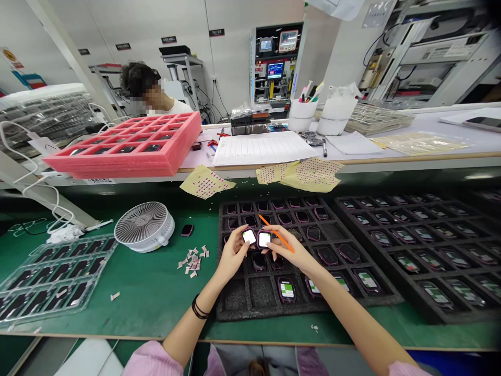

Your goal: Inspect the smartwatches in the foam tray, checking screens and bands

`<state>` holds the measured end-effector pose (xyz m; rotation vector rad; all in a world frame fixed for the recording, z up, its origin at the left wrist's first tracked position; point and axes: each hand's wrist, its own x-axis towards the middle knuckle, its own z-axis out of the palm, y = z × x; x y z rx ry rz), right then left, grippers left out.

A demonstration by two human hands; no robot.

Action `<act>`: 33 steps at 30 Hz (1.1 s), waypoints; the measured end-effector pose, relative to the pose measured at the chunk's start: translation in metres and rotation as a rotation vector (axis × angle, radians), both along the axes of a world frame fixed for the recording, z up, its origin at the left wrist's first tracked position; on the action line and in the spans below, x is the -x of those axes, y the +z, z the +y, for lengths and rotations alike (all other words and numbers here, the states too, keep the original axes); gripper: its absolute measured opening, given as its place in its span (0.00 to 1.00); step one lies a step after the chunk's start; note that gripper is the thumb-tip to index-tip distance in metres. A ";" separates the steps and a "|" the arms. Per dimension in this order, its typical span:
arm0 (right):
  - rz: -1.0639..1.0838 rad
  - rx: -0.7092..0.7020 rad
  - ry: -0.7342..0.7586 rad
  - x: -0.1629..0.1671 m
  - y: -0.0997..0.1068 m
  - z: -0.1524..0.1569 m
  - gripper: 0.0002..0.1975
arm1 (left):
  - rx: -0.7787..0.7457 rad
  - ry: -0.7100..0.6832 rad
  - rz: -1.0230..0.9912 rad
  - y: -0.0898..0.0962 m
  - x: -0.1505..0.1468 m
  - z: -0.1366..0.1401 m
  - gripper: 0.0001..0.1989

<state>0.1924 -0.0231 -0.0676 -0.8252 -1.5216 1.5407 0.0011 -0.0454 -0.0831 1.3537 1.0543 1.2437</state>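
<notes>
My left hand [234, 249] grips a smartwatch body [249, 237] with a lit white screen, thumb at its lower edge. Right beside it, my right hand [291, 248] pinches a second smartwatch body [264, 239], its screen also white. An orange stick-like tool [277, 233] is held in my right hand as well, slanting across the fingers. Both hands are above a black foam tray [238, 308] whose compartments hold several dark purple-rimmed watch bodies. One of those watches [287, 289] shows a green and white screen near the front.
A second black foam tray [426, 308] of watches stands at right. Left are a grey fan [144, 227], small loose tabs [193, 261], one dark watch [187, 230] and a clear plastic tray [97, 279]. A pink foam tray [168, 162] sits on the shelf; a person [164, 99] is behind it.
</notes>
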 end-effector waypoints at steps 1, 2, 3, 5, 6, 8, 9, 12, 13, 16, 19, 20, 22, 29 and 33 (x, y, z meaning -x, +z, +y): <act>0.002 0.003 0.010 0.000 0.000 0.000 0.20 | 0.001 0.000 0.006 0.000 0.000 0.000 0.24; 0.003 0.007 0.017 0.000 -0.001 0.000 0.21 | -0.001 0.004 0.012 0.000 0.000 -0.001 0.25; 0.002 0.011 0.018 0.000 -0.002 0.001 0.21 | -0.004 0.009 0.018 0.000 0.000 -0.001 0.25; 0.002 0.015 0.013 0.000 -0.004 0.001 0.22 | -0.003 0.021 0.023 0.001 0.000 -0.001 0.24; 0.003 0.015 0.006 0.000 -0.005 0.002 0.21 | 0.003 0.025 0.019 0.002 0.000 -0.002 0.24; 0.003 0.014 -0.017 0.000 -0.006 0.003 0.19 | 0.013 0.041 0.001 0.003 0.000 -0.001 0.22; 0.000 0.014 -0.036 0.000 -0.007 0.003 0.17 | 0.017 0.052 -0.009 0.004 0.000 -0.001 0.21; -0.020 0.022 -0.098 0.000 -0.005 0.003 0.14 | 0.027 0.083 -0.015 0.006 0.000 -0.001 0.19; -0.027 0.027 -0.117 0.000 -0.004 0.003 0.13 | 0.033 0.088 -0.010 0.007 0.000 -0.001 0.18; -0.034 0.051 -0.170 0.002 0.000 0.002 0.11 | 0.050 0.098 0.013 0.010 0.000 -0.002 0.18; -0.020 0.072 -0.206 0.003 0.005 0.000 0.12 | 0.050 0.096 0.033 0.010 -0.001 -0.002 0.17; -0.018 0.076 -0.206 0.003 0.006 0.000 0.12 | 0.046 0.091 0.038 0.010 -0.001 -0.002 0.17; -0.022 0.082 -0.188 0.003 0.008 -0.001 0.11 | 0.034 0.077 0.041 0.008 -0.002 -0.001 0.16; 0.030 0.080 -0.094 0.000 -0.003 0.002 0.16 | -0.017 0.015 0.071 0.000 -0.001 -0.001 0.20; 0.041 0.067 -0.054 0.000 -0.008 0.003 0.21 | -0.020 0.016 0.115 0.000 -0.001 -0.002 0.22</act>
